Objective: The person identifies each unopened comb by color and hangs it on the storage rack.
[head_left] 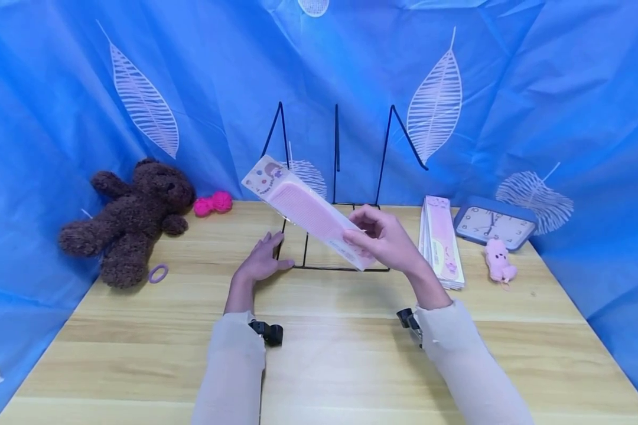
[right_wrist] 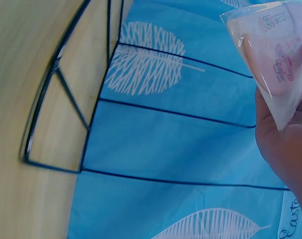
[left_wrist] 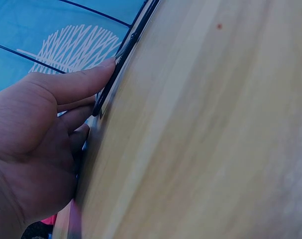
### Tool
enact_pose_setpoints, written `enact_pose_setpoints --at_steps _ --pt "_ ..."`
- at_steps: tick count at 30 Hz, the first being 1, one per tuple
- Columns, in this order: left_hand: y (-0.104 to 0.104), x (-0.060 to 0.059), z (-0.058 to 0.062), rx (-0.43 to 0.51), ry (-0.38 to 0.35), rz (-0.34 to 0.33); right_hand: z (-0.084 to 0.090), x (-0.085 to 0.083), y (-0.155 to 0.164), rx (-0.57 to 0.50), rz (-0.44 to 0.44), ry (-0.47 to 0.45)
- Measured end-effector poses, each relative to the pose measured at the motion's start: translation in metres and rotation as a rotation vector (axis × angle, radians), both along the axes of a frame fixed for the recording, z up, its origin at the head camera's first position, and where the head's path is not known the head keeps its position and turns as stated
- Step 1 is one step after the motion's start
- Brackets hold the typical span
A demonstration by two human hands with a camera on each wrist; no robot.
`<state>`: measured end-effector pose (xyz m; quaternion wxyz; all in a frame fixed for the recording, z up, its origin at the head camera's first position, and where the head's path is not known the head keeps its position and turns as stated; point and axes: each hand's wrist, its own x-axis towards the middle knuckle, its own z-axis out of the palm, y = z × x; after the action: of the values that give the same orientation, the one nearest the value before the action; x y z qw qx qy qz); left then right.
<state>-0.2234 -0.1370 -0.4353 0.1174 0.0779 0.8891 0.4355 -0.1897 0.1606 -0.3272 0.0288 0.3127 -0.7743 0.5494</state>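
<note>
Between the thumb and fingers of my right hand (head_left: 385, 239) is a pink comb (head_left: 308, 209) in a clear printed sleeve, pinched at its lower right end. It slants up to the left, in front of a black wire rack (head_left: 345, 270) on the table. The right wrist view shows the sleeve's printed lower corner (right_wrist: 275, 64) against the palm. My left hand (head_left: 260, 260) is at the rack's front left corner. In the left wrist view its thumb (left_wrist: 86, 82) lies on the rack's bottom wire, with the fingers curled behind, partly hidden.
Right of the rack lies a stack of packaged combs (head_left: 442, 242). Beyond it are a blue clock (head_left: 494, 223) and a small pink plush (head_left: 498, 261). To the left are a brown teddy bear (head_left: 138, 218), a bright pink bow (head_left: 213, 203) and a purple ring (head_left: 158, 273). A blue curtain (head_left: 218, 88) hangs behind.
</note>
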Motion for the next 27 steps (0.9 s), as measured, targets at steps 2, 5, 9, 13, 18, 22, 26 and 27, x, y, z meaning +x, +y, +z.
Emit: enact_pose_setpoints --at_steps 2,5,9,13,18,22,26,27 --pt "0.0004 0.0004 -0.0011 -0.004 -0.002 0.001 0.0016 -0.0011 -0.0036 -0.001 0.002 -0.001" --pt "0.0010 0.0001 -0.0014 -0.011 -0.002 -0.002 0.0034 -0.0033 -0.0071 0.006 -0.004 -0.002" --pt "0.0015 -0.0004 0.0002 -0.014 -0.003 -0.001 0.0041 -0.0057 -0.0091 0.007 -0.018 -0.008" --pt "0.0003 -0.0017 0.0012 -0.001 -0.005 0.005 0.0038 -0.0067 -0.0097 0.001 -0.031 -0.010" --pt "-0.0004 -0.0018 0.0012 0.014 -0.013 0.001 0.0033 -0.0060 -0.0093 -0.010 -0.032 -0.007" --pt "-0.0005 -0.0019 0.0004 0.022 -0.017 -0.004 0.0025 -0.0056 -0.0094 -0.018 -0.042 0.005" --pt "-0.0007 -0.0022 -0.0001 0.014 -0.007 -0.014 0.0010 -0.0069 -0.0112 -0.008 -0.071 0.034" --pt "-0.0007 -0.0024 -0.0003 0.011 -0.006 -0.014 0.0004 -0.0077 -0.0119 -0.003 -0.082 0.040"
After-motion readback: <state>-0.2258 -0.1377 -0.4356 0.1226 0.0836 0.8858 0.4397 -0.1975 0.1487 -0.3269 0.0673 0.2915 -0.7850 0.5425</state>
